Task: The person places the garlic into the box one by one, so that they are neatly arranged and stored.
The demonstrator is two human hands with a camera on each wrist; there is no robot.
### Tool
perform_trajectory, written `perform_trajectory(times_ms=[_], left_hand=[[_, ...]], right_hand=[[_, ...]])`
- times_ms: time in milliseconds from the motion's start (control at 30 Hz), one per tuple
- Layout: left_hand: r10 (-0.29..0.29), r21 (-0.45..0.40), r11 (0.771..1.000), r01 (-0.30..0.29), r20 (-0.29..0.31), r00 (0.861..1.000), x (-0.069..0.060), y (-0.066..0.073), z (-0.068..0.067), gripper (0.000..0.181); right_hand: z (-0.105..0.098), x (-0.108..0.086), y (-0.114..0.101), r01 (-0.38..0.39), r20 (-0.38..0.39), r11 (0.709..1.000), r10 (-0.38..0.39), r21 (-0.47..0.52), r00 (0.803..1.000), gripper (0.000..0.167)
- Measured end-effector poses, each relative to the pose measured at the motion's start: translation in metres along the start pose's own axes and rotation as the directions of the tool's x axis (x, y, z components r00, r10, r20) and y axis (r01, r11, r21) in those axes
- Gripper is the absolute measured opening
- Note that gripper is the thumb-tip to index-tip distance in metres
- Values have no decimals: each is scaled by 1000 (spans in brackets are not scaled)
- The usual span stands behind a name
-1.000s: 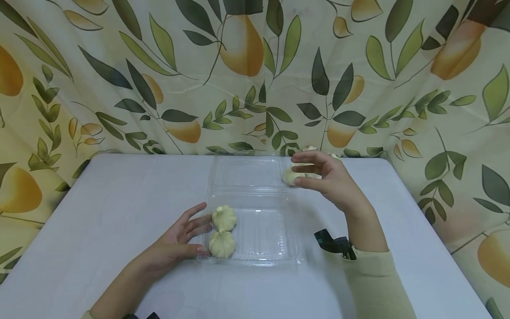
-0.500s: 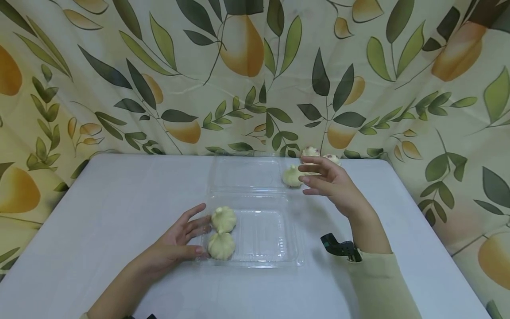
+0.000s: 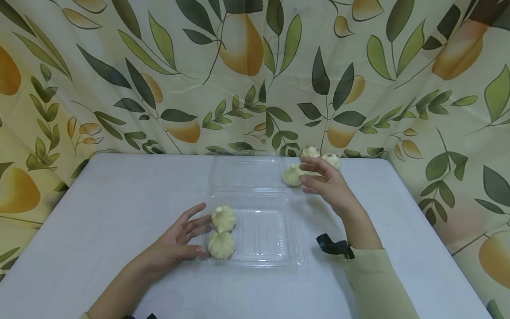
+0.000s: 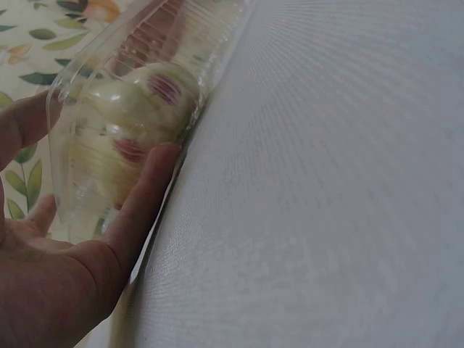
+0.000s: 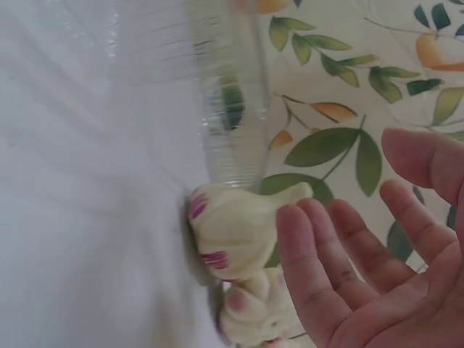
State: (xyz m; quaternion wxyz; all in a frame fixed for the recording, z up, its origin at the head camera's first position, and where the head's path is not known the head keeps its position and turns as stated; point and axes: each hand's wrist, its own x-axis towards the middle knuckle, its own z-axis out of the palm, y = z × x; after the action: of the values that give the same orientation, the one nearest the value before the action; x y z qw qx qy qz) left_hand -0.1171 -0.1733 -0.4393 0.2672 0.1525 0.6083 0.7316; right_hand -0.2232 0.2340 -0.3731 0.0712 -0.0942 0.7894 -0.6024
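A clear plastic clamshell box (image 3: pixel 259 230) lies unfolded on the table, its lid (image 3: pixel 249 173) towards the back. Two garlic bulbs (image 3: pixel 222 232) sit along the left side of its base. My left hand (image 3: pixel 177 241) rests against that left side with fingers and thumb extended; in the left wrist view the box wall (image 4: pixel 69 145) lies by them. At the back right, more garlic bulbs stand grouped: a pale one (image 3: pixel 292 175) beside the lid and purple-marked ones (image 3: pixel 331 160) behind. My right hand (image 3: pixel 324 179) hovers there, fingers loosely spread, hiding part of the group. Nothing is in its grasp.
The white table (image 3: pixel 131 190) reaches back to a hanging cloth (image 3: pixel 239 88) printed with fruit and leaves. A black strap piece (image 3: pixel 334 246) sticks out from the right wrist, beside the sleeve.
My right hand has drawn back slightly to the right from the pale garlic bulb, so more of the group shows. My left hand, the box and the two bulbs in it stay put.
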Motion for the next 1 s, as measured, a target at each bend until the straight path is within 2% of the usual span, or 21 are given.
perform_trajectory(times_ms=[233,467,600,700,867,1000], left_hand=[[6,-3,1000,-6,8,1000,0,0,-1,99],[18,-3,1000,-18,20,1000,-1,0,-1,99],[20,-7,1000,-20,23,1000,0,0,-1,99],[19,-10,1000,-19,23,1000,0,-1,-1,99],[15,-8,1000,-15,17,1000,-1,-1,-1,98],[12,-10,1000,-12,15,1000,-1,-1,-1,98]], right_hand=[[6,7,13,-53,-42,996,56,65,998,59],[7,9,22,-80,-7,996,80,50,997,72],[6,8,24,-93,11,996,93,-11,996,75],[5,8,25,-89,-4,992,89,-92,996,76],[4,8,29,-75,-13,963,74,-260,997,74],[5,10,34,-44,20,942,54,-332,998,64]])
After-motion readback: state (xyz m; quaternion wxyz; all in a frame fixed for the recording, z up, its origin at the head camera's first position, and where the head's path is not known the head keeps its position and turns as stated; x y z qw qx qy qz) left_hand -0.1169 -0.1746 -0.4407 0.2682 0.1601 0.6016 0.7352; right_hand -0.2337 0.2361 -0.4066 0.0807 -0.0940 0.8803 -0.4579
